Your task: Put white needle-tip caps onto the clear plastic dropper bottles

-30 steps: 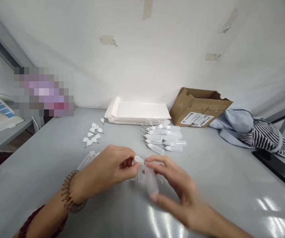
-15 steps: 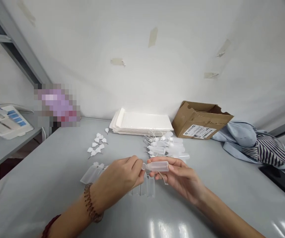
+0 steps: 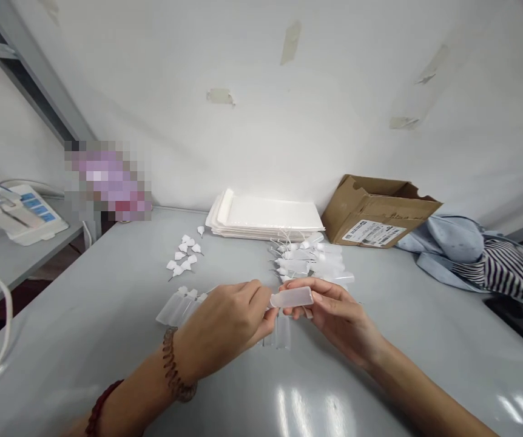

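Note:
My right hand (image 3: 341,321) holds a small translucent plastic squeeze bottle (image 3: 292,297) on its side, pinched near its base. A small white piece, perhaps a strip (image 3: 307,312), shows by the fingers under the bottle. My left hand (image 3: 229,325) is closed at the bottle's neck, its fingertips hiding the white cap there. Beneath and beside my hands lie several capless bottles (image 3: 283,332), with another row (image 3: 173,306) to the left. White needle-tip caps (image 3: 184,256) are scattered farther back on the left. Capped bottles with thin tips (image 3: 295,265) form a pile beyond my right hand.
A stack of white padded envelopes (image 3: 270,215) lies against the wall. Right of it stands an open cardboard box (image 3: 375,212), then a blue and striped cloth (image 3: 484,258) and a black phone (image 3: 520,325). A white device (image 3: 27,212) with cables sits on the left-hand table.
My left fingers have moved over the bottle's neck, covering the white piece that showed between them and the bottle. The bottle now tilts slightly. The whole view has shifted a little.

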The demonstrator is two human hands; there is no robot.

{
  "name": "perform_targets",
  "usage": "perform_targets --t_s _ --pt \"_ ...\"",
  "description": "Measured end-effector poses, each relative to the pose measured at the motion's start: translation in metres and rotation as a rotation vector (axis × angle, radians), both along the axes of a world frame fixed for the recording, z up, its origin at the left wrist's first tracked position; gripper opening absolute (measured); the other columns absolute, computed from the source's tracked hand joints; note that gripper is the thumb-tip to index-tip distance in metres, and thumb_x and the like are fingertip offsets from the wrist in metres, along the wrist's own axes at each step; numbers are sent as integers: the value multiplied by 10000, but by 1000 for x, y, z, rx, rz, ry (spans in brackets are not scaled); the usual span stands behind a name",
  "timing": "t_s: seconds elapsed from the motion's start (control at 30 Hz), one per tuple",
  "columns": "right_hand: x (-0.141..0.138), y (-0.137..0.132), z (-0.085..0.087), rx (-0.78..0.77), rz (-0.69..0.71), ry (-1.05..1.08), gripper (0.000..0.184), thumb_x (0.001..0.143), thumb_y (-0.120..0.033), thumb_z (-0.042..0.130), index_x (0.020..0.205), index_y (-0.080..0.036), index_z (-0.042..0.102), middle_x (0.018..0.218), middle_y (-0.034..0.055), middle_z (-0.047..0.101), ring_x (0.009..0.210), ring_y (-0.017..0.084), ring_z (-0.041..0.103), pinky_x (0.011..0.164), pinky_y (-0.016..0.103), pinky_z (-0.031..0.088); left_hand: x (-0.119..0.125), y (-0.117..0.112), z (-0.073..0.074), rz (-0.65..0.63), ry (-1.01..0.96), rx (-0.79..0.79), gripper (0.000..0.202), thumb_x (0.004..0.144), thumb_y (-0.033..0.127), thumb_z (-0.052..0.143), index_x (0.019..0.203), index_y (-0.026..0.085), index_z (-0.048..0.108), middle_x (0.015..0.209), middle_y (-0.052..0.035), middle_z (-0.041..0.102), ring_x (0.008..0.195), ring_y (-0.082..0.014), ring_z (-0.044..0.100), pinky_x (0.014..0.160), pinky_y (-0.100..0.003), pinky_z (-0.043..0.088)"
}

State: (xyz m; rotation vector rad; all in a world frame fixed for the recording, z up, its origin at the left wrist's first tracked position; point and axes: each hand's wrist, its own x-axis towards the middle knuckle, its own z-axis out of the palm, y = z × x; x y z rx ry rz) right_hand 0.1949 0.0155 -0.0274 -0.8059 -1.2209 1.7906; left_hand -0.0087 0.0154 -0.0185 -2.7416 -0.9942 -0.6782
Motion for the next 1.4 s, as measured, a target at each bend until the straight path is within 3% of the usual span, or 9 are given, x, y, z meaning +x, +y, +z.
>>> perform_targets --t_s 0.13,0.33,0.63,0.8,0.93,1.03,1.2,1.4 --pt "1 -1 1 92 -68 -127 252 866 -353 515 971 -179 665 839 55 618 721 165 548 708 321 440 4 -5 2 -1 65 67 259 882 141 368 662 161 503 557 8 487 427 -123 440 376 -260 318" --pt "-5 -12 -3 464 -262 -545 353 963 -363 346 789 -172 587 698 10 495 674 144 452 644 284 363 6 -9 -2 -4 101 45 232 856 136 389 649 167 491 563 6 490 441 -135 463 380 -268 350" --pt "-4 -15 -9 625 -289 -605 298 972 -246 321 1129 -215 572 672 -20 517 619 116 503 592 240 408 8 -10 0 -14 93 21 243 852 96 374 649 164 491 559 10 482 451 -136 462 400 -263 341" --pt "-2 -18 -13 946 -276 -664 328 953 -147 328 1225 -188 505 807 27 585 632 115 531 580 239 439 7 -11 1 4 36 -92 194 835 120 418 660 163 491 558 22 482 445 -124 463 416 -251 334" --pt "0 -17 -17 1132 -317 -743 280 972 -179 327 1217 -176 462 833 54 598 628 124 540 528 228 432 5 -11 -1 13 -39 -201 182 845 128 433 673 167 480 583 26 474 464 -124 459 436 -259 331" --pt "2 -17 -15 1136 -320 -788 243 986 -229 317 1168 -166 467 748 36 580 548 112 506 478 216 404 4 -12 -2 -2 -75 -274 185 868 129 416 698 171 477 609 25 470 477 -130 452 446 -273 329" --pt "7 -20 -4 977 -264 -801 215 987 -258 308 1023 -171 502 618 -24 506 438 82 413 436 196 357 4 -17 1 -71 -147 -453 114 902 149 428 827 162 512 708 11 503 579 -141 499 520 -277 399" --pt "5 -24 -1 813 -241 -785 211 958 -213 339 856 -166 517 556 -49 447 422 72 388 428 190 322 6 -19 -4 -86 -168 -263 140 897 99 423 810 142 524 688 -8 499 565 -153 469 486 -283 365"
